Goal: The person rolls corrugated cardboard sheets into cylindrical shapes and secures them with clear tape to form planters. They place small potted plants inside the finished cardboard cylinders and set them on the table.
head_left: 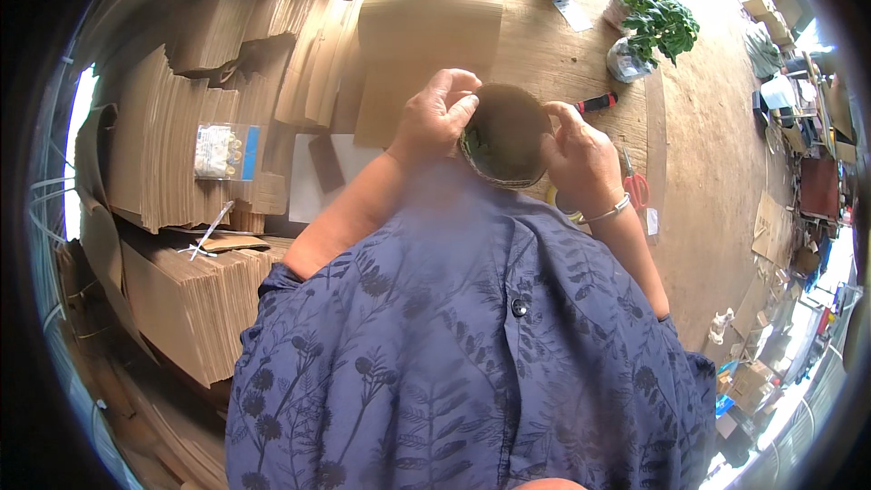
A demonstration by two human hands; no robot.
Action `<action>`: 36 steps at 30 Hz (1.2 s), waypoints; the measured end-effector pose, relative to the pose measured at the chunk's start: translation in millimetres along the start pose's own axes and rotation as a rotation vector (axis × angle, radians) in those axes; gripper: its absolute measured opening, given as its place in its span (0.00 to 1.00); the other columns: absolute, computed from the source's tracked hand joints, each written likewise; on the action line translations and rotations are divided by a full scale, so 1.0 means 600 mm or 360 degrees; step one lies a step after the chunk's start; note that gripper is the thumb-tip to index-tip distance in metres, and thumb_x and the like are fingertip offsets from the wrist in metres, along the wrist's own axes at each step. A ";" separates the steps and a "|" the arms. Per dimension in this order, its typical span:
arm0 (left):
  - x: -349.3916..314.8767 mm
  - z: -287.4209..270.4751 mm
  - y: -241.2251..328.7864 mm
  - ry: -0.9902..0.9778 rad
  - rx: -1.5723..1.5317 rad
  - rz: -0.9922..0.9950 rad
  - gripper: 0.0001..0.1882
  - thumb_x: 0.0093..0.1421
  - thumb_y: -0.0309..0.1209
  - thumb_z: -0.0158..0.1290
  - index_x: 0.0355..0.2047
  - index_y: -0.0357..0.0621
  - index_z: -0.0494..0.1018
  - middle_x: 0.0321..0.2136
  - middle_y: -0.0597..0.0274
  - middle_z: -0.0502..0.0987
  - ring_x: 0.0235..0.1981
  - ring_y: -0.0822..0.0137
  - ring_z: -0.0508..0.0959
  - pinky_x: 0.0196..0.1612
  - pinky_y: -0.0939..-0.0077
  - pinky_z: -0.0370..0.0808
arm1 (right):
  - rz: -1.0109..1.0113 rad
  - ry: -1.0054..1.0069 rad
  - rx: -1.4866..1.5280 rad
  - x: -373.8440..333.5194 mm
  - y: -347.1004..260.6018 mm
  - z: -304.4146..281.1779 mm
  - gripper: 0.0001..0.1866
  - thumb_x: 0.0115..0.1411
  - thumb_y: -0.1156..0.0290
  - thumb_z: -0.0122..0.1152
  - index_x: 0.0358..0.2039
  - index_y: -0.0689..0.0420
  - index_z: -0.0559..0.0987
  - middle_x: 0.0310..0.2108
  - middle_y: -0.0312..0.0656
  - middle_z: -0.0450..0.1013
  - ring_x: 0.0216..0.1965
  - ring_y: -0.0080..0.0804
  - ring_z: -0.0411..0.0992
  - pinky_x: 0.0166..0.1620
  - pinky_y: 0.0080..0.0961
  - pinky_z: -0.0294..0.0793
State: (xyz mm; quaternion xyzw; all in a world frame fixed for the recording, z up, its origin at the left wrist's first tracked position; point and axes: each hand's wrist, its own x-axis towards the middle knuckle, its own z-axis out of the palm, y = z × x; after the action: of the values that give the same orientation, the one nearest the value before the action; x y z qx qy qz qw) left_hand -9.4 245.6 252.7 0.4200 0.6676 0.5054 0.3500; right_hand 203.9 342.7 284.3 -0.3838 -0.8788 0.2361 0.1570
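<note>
The left hand (435,118) and the right hand (581,159) are holding a round brown cardboard tube (504,136) between them, in front of the chest and above the wooden tabletop (535,45). The tube's mouth is facing up toward the head, and shadow is hiding how its far end looks. The left fingers are grasping the left side of its rim, while the right fingers are grasping the right side, the wrist wearing a bracelet (610,211). Just beyond the right hand, a red-and-black handle (597,102) is lying on the wood, and scissors with red grips (638,189) are resting near the right wrist. Farther off, leafy plants (667,27) are standing in wrapped pots, with a white slip (573,14) lying to their left. Beyond the left hand, a flat cardboard sheet (431,27) is lying on the tabletop. To the left, tall stacks of cardboard (145,145) are filling the side, and a clear packet with a blue edge (222,152) is resting against them. A dark blue patterned shirt (454,354) is covering the person's torso.
</note>
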 end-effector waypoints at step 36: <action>-0.039 -0.009 -0.020 -0.0257 0.0015 -0.0007 0.35 0.68 0.44 0.55 0.67 0.37 0.59 0.61 0.51 0.69 0.64 0.59 0.67 0.66 0.62 0.63 | -0.0750 -0.0225 0.0166 -0.024 -0.009 -0.059 0.12 0.50 0.68 0.71 0.33 0.51 0.78 0.34 0.38 0.73 0.35 0.42 0.77 0.37 0.35 0.78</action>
State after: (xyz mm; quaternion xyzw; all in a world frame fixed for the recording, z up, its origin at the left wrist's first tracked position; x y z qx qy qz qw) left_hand -7.2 220.4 243.3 0.4595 0.6405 0.4659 0.4020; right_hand 226.3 339.3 315.7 -0.1422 -0.9395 0.2641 0.1655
